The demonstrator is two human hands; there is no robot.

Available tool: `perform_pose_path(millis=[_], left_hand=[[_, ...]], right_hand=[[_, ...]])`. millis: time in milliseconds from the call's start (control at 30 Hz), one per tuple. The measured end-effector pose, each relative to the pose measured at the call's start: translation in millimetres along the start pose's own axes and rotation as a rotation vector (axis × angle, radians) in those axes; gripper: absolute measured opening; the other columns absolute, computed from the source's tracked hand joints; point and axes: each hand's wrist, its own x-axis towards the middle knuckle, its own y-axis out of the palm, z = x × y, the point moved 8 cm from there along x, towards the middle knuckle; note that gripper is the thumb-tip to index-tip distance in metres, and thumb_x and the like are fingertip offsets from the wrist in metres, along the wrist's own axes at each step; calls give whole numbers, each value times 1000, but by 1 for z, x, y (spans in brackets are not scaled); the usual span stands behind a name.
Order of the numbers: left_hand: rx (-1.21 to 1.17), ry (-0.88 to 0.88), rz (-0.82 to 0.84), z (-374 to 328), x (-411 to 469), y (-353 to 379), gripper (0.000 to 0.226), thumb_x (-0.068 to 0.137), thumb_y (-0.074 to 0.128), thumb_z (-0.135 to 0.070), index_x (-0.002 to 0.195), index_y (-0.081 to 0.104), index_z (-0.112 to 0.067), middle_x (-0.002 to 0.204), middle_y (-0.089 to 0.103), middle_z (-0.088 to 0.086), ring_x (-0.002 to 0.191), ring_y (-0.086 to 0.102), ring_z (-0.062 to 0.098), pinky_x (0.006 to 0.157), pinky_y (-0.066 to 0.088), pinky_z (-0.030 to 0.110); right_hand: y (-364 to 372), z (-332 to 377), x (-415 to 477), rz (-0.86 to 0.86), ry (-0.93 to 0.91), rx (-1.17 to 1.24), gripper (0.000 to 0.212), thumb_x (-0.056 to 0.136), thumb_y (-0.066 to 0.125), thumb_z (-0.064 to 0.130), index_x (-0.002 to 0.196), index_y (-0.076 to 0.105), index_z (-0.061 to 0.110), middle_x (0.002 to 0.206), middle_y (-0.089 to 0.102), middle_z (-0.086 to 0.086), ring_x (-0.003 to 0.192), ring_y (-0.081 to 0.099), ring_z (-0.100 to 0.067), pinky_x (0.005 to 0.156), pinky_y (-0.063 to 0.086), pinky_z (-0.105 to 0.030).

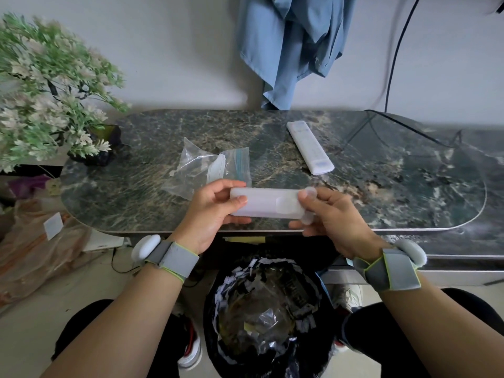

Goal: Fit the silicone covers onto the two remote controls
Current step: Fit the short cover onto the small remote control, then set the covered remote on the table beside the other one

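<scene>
Head view: above the table's (pixel 409 192) near edge, I hold the first remote (pixel 283 205), mostly sleeved in its silicone cover (pixel 261 201). Left hand (pixel 215 211) clamps one end; right hand (pixel 331 214) pinches the stretched lip. Judged: last-end step; next, roll the lip over. Second remote (pixel 310 147) lies on the table's far side, plastic bags (pixel 201 167) mid-table; nothing obstructs.
</scene>
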Motion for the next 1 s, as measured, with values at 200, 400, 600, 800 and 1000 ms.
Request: perform_pose_path(millis=[200, 400, 600, 800, 1000], left_hand=[[208, 250, 39, -23, -1, 13, 27, 82, 61, 13, 104, 62, -2, 114, 68, 12, 106, 64, 23, 78, 56, 27], [626, 524, -325, -48, 8, -15, 30, 84, 65, -4, 111, 63, -17, 114, 62, 0, 107, 58, 13, 87, 51, 25], [1116, 566, -407, -40, 21, -27, 25, 74, 72, -12, 99, 68, -8, 113, 57, 15, 112, 51, 36, 97, 38, 40], [1271, 323, -526, -30, 30, -41, 43, 79, 67, -27, 120, 62, -17, 143, 40, 16, 130, 33, 39, 104, 31, 50], [1329, 187, -517, -15, 42, -57, 49, 81, 63, -32, 128, 55, -25, 145, 38, 17, 132, 32, 40, 105, 27, 53]], right_hand=[[3, -14, -1, 162, 302, 241, 29, 74, 68, 28, 96, 69, 9, 92, 72, -18, 73, 71, -23, 56, 57, -23], [-15, 14, 22, -49, 95, 408, 19, 76, 70, 5, 94, 67, -2, 87, 67, -15, 68, 61, -18, 67, 61, -27], [-37, 49, 70, -467, -165, -129, 32, 66, 85, 26, 93, 73, 13, 79, 71, -5, 68, 68, -20, 76, 60, -39], [-19, 55, 100, -565, -237, -557, 39, 71, 78, 40, 105, 72, 23, 109, 68, -7, 102, 62, -23, 89, 50, -34], [-1, 43, 115, -504, -293, -977, 46, 71, 70, 60, 102, 66, 26, 106, 67, -3, 95, 62, -26, 68, 41, -32]])
